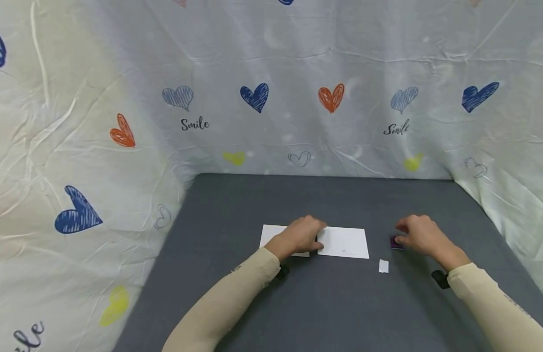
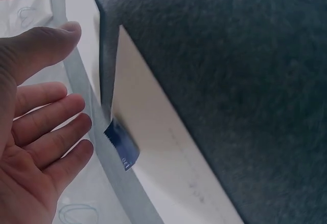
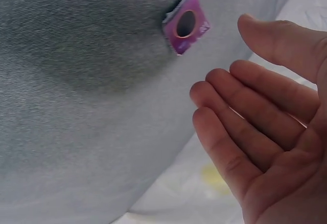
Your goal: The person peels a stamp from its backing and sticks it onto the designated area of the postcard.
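Two white cards lie end to end on the dark grey tabletop, the left card and the right card. Over the gap between them hovers my left hand, its fingers extended and holding nothing. A small blue packet with a jagged edge rests against one card in the left wrist view, just beyond the fingertips; my hand mostly hides it from the head. My right hand is beside a small purple packet with a dark round centre. Its relaxed fingers are apart from that packet.
A small white piece lies between the right card and my right forearm. The grey tabletop meets a hanging white cloth printed with hearts along its back and sides.
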Demonstrator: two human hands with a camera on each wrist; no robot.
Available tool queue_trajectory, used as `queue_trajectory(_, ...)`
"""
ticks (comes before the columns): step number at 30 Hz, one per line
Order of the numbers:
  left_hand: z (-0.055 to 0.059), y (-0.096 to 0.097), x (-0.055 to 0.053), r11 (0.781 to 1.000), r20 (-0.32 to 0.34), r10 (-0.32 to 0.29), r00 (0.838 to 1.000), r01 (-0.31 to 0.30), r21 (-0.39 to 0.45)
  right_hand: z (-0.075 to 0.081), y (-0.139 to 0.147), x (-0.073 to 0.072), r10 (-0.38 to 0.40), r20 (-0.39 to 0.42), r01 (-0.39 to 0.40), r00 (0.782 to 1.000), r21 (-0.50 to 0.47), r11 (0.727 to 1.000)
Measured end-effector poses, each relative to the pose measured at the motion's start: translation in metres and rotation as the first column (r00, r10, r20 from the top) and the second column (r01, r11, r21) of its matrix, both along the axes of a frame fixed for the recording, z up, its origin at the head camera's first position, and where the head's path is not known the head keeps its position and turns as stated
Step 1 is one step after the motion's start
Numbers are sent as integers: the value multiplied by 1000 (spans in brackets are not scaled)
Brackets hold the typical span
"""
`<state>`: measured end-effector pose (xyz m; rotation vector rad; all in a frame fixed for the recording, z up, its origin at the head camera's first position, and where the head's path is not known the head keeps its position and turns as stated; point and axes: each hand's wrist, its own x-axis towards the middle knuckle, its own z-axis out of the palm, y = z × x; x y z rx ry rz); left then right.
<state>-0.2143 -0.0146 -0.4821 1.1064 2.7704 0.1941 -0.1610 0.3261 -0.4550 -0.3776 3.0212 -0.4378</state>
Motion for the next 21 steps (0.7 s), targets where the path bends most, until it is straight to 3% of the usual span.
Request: queue_trajectory(21, -9, 5, 1, 1000, -26, -17, 999, 17, -13, -29, 4, -2, 19, -28, -19, 999, 4, 1000)
